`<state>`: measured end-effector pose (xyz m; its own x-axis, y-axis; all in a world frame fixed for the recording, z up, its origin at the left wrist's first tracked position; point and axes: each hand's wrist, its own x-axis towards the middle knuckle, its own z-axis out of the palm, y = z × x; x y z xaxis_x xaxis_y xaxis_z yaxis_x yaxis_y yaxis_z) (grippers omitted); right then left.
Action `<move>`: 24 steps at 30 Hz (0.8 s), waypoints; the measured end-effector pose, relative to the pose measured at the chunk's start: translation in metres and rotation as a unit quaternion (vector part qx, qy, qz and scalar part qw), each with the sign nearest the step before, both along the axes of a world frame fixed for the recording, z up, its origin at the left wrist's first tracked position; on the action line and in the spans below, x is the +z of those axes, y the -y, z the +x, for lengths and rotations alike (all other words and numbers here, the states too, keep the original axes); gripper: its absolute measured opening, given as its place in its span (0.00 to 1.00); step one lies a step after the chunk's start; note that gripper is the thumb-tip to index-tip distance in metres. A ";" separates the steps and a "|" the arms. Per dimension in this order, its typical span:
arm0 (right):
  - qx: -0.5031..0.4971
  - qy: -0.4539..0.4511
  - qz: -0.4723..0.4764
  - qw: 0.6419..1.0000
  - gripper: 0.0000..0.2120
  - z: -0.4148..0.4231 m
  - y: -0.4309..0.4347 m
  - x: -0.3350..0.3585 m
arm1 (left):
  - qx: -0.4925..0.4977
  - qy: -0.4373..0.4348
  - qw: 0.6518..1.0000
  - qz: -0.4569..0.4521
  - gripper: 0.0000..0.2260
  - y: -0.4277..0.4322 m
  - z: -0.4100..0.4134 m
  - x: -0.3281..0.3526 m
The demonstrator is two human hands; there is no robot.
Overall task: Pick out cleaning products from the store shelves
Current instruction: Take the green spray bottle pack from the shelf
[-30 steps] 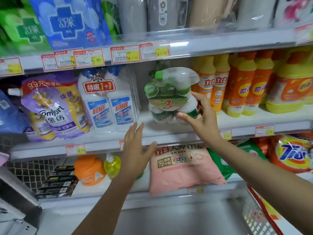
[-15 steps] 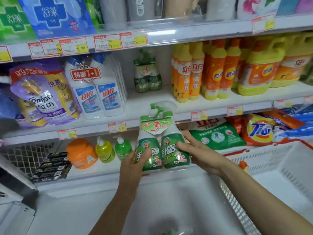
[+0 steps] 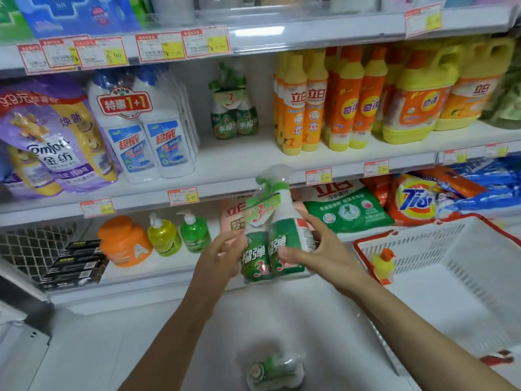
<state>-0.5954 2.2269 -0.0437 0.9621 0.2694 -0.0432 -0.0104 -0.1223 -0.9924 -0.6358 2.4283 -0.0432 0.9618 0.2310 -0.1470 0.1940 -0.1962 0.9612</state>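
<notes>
Green spray-cleaner twin pack (image 3: 270, 244) is held upright in mid-air, just left of the white basket (image 3: 417, 244). Right hand (image 3: 318, 252) grip is wrapped round the right bottle, thumb laid across the label front. Left hand (image 3: 217, 261) grip is curled against the left bottle's side. A yellow bottle with orange cap (image 3: 383, 265) is seen inside the basket, near its left wall. A matching twin pack (image 3: 235, 108) is seen standing on the middle shelf (image 3: 239, 165), up and left of the basket.

Spray pack (image 3: 258, 259) taken down
It has left the middle shelf (image 3: 239, 156); left hand (image 3: 218, 258) joined right hand (image 3: 324, 256), holding it lower.
</notes>
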 end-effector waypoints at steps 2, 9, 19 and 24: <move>0.003 0.112 -0.068 0.991 0.46 -0.006 -0.010 0.000 | -0.047 0.001 0.996 -0.082 0.21 0.014 -0.002 0.011; 0.150 0.162 -0.141 0.965 0.43 -0.011 -0.012 -0.004 | 0.052 -0.015 0.992 -0.114 0.36 0.021 -0.002 0.004; 0.074 -0.178 0.034 0.981 0.20 0.021 0.003 -0.024 | -0.124 -0.062 0.958 -0.252 0.22 -0.011 -0.003 -0.022; -0.002 -0.040 -0.136 0.990 0.25 0.019 0.002 -0.030 | -0.109 -0.108 0.982 -0.107 0.26 -0.018 -0.003 -0.039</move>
